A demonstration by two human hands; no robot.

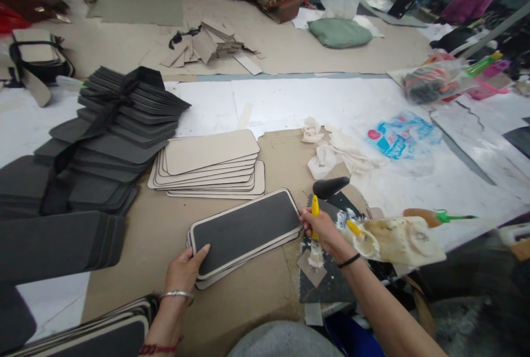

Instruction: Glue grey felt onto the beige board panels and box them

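Observation:
A dark rounded panel with a beige border (248,230) lies on top of a small pile of similar pieces in front of me. My left hand (184,271) grips its lower left corner, thumb on the dark face and fingers at the edge. In my right hand (318,227) is a yellow-handled brush (316,211), bristles pointing down and coated with whitish paste. The fingertips of that hand meet the panel's right end. Below the brush, a small grey-brown square (312,268) rests on a dark paste-smeared board (308,288).
Behind the panel sits a stack of beige panels (211,153). Dark panels tied with a black strip (111,131) fan out at left. Bordered panels (111,340) lie at lower left. A paste-covered container (397,241) and crumpled tissues (325,153) are at right. A person in purple (472,1) is far right.

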